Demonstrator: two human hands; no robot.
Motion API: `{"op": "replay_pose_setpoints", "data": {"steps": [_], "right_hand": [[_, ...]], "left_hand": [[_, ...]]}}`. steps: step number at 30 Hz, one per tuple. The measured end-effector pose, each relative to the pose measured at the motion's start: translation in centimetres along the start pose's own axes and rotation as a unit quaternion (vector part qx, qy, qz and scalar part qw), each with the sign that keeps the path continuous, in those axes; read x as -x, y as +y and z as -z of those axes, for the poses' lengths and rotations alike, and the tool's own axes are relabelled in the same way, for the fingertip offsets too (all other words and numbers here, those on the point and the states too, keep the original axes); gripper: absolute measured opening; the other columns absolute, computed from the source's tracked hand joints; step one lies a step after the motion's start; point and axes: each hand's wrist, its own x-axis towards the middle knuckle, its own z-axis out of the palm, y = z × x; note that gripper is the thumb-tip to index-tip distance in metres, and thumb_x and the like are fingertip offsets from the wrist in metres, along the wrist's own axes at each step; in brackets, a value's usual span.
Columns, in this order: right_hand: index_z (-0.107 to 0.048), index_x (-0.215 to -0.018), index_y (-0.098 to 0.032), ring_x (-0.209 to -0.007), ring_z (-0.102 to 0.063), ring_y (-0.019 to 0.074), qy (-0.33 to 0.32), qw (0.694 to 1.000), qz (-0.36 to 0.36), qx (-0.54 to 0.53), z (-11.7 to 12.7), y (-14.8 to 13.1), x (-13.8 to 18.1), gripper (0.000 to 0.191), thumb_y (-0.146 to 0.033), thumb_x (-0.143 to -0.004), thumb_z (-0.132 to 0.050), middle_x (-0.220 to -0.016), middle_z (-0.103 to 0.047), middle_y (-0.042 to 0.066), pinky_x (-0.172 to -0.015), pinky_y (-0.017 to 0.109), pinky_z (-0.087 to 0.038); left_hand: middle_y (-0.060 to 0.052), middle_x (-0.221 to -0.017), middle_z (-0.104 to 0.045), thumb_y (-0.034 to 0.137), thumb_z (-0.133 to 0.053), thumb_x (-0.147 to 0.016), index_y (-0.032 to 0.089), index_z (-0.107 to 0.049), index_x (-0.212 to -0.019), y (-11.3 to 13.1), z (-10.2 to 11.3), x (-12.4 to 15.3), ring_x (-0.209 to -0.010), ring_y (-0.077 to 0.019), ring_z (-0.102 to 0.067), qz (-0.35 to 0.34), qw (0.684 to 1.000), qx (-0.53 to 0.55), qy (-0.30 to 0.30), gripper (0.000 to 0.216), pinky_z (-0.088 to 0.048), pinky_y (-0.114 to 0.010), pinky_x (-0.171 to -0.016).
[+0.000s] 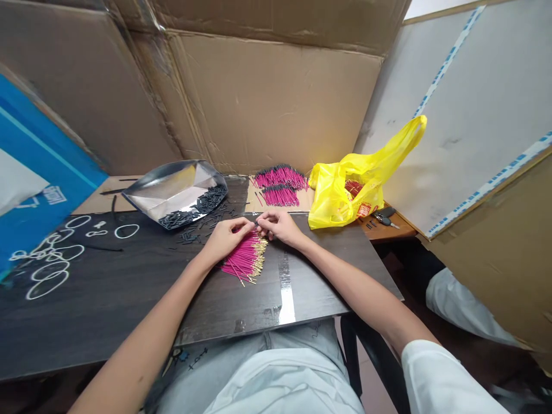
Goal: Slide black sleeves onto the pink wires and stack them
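Observation:
A pile of thin pink sticks with gold tips [246, 260] lies on the dark table [129, 287] in front of me. My left hand [226, 237] rests on the pile's far end, fingers curled over the sticks. My right hand [276, 224] is just to its right, fingers pinched on a small dark piece at the end of one stick. The two hands nearly touch. Small black tubes [202, 215] lie scattered just beyond my left hand.
A silver foil bag [172, 190] spilling black tubes sits at the back left. More pink sticks [280, 185] lie at the back. A yellow plastic bag [349, 190] stands at right, keys [385, 218] beside it. White rubber bands [56, 259] lie at left. Cardboard walls surround the table.

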Motion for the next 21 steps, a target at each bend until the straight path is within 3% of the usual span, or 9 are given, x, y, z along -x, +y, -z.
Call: {"op": "replay_pose_setpoints", "data": {"steps": [6,12,21], "right_hand": [[-0.063,-0.089,-0.016,-0.058,-0.062,0.0109,0.026,1.000,0.013,-0.006,0.3,-0.4,-0.1,0.040,-0.053,-0.080,-0.075,-0.075,-0.070,0.002,-0.045,0.019,-0.047],[-0.066,-0.103,-0.018,-0.067,-0.066,0.0144,-0.027,0.999,-0.025,-0.040,-0.6,-0.6,0.3,0.050,-0.051,-0.071,-0.085,-0.084,-0.072,0.003,-0.046,0.019,-0.047],[-0.062,-0.084,-0.019,-0.045,-0.039,0.0071,0.026,1.000,-0.002,-0.014,-1.8,-0.5,0.2,0.040,-0.055,-0.076,-0.079,-0.056,-0.051,-0.007,-0.041,0.020,-0.030]], "left_hand": [[0.000,-0.068,-0.066,0.050,-0.062,-0.090,0.016,-0.072,-0.079,0.2,0.3,-0.1,-0.064,-0.0150,-0.054,0.027,0.999,0.024,0.004,0.037,-0.039,-0.025,-0.064],[0.002,-0.063,-0.057,0.053,-0.066,-0.087,0.015,-0.071,-0.080,0.5,0.7,0.0,-0.061,-0.0135,-0.049,0.040,0.988,0.146,-0.003,0.039,-0.037,-0.025,-0.060],[-0.001,-0.066,-0.064,0.054,-0.065,-0.090,0.015,-0.072,-0.078,0.7,0.7,0.3,-0.060,-0.0138,-0.053,0.029,0.990,0.138,-0.012,0.041,-0.040,-0.025,-0.060]]}}
